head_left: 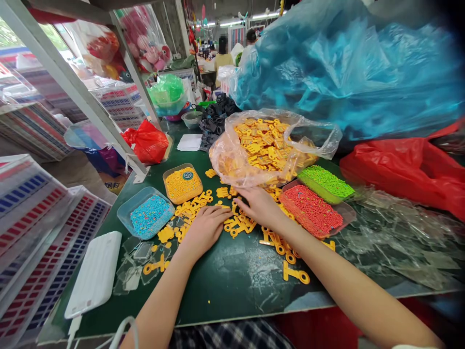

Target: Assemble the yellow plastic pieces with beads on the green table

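My left hand [206, 229] rests palm down over a spread of small yellow plastic pieces [240, 225], its fingers stretched forward. My right hand [262, 207] reaches over the same pieces just below the clear plastic bag [228, 165]. Its thumb and fingers are apart, and I see nothing between them. The bag gapes wide and is full of more yellow pieces [259, 143]. To the left stand a tray of yellow beads [179, 185] and a tray of blue beads [150, 215]. Red beads [312, 206] and green beads [327, 180] fill trays on the right.
A white power bank [96, 271] with a cable lies at the left edge, near clear plastic squares [134, 266]. Flat clear plastic sheets [395, 232] cover the right side. Behind are black parts [218, 116], a red bag [147, 143] and a large blue bag [348, 72].
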